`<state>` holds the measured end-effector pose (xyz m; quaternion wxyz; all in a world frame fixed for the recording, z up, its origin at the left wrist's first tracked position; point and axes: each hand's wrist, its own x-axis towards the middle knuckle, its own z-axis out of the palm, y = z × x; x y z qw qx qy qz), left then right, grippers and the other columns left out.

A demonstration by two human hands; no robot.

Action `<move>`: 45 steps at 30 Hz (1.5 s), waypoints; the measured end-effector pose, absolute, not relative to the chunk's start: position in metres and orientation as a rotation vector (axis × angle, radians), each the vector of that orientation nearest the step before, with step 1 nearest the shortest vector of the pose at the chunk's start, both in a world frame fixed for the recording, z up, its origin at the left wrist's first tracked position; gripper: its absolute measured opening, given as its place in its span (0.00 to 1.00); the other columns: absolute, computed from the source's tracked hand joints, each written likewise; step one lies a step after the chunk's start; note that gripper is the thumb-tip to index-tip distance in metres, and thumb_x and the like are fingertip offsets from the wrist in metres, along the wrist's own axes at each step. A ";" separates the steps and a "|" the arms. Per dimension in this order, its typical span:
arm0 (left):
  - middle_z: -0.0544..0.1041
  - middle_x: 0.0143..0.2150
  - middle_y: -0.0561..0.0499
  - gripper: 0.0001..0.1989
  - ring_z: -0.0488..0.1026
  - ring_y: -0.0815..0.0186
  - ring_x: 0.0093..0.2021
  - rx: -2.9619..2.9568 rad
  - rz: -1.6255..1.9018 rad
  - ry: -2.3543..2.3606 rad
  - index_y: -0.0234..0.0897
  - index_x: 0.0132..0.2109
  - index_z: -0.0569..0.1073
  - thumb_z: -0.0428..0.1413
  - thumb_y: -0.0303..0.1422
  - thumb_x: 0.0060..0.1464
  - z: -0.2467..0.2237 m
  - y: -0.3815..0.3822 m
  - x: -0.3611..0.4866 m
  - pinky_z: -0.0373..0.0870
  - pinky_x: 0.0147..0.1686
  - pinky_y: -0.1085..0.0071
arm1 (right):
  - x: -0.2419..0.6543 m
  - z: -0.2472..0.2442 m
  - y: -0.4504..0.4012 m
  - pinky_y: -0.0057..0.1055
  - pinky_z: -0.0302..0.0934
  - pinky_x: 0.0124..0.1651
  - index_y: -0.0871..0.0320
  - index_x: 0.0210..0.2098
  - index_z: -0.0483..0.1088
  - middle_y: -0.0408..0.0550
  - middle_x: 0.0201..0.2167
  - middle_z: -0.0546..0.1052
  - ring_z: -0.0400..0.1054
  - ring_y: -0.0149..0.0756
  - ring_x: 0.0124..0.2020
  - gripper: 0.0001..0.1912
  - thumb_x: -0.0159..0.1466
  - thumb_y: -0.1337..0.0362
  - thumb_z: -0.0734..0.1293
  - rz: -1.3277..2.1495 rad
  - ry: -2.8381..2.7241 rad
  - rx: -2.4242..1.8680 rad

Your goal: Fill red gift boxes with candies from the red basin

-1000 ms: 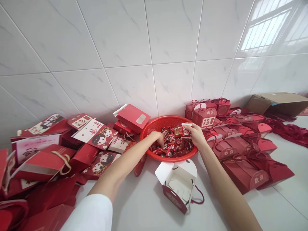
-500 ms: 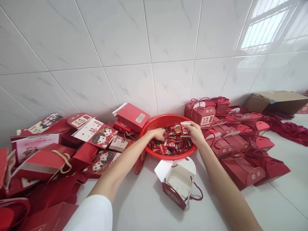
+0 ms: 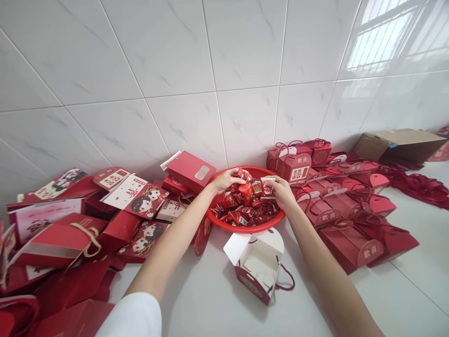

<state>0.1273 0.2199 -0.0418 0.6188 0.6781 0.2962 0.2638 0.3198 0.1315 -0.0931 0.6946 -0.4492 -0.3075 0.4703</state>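
Observation:
Both my hands are over a red plastic basket (image 3: 247,229) filled with red-wrapped candies (image 3: 242,216). My left hand (image 3: 228,180) is closed round several red-wrapped candies (image 3: 246,188), raised above the heap. At the basket's right side my right hand (image 3: 282,191) pinches a small red-and-white packet (image 3: 268,187) with printed characters. In front of the basket an open gift box (image 3: 257,269) stands on the floor, its white inside facing up and a dark red cord handle hanging off its right side.
Red gift boxes and bags (image 3: 140,196) lie piled on the left. Rows of folded red boxes with cords (image 3: 329,210) stand on the right. Beyond them are a cardboard box (image 3: 403,140) and dark red cords (image 3: 417,185). A tiled wall (image 3: 252,117) rises behind the basket.
My left hand has come up out of the candy heap with candies in it and moved closer to my right hand. The right hand still holds its packet, nearly in place.

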 end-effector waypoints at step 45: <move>0.80 0.50 0.46 0.24 0.75 0.58 0.51 2.052 0.784 0.739 0.34 0.47 0.79 0.56 0.18 0.41 -0.047 0.184 0.144 0.71 0.53 0.64 | 0.319 -0.081 0.124 0.26 0.63 0.25 0.55 0.37 0.73 0.41 0.27 0.79 0.70 0.31 0.23 0.16 0.48 0.66 0.73 1.229 -0.765 -0.917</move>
